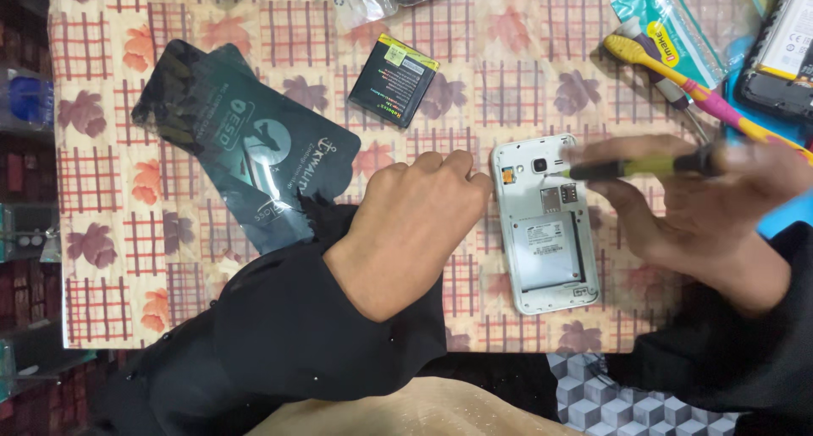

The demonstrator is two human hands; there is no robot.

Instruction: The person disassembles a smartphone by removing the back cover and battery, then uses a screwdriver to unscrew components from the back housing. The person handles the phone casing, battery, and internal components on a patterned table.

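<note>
1. Landmark: white phone, lying face down on the bench, which carries a checked, leaf-print cover. Back cover off, battery bay empty, card slots and camera exposed.
2. Right hand is closed around a screwdriver with a yellow-green and black handle; the shaft lies across the phone's upper part, tip at the top left, near the camera. Motion blur here, so whether the tip sits in a screw cannot be told.
3. Left hand is curled into a loose fist just left of the phone, knuckles touching or nearly touching its edge; it grips nothing visible.
4. Black battery with yellow trim lies up and left of the phone, apart from it.
5. Dark glossy pouch sits further left. A toothbrush with a yellow and pink handle lies up and right.
6. Judgement on progress: cover and battery are out; the inner frame appears still in place, so the screws look mostly left to do.
</note>
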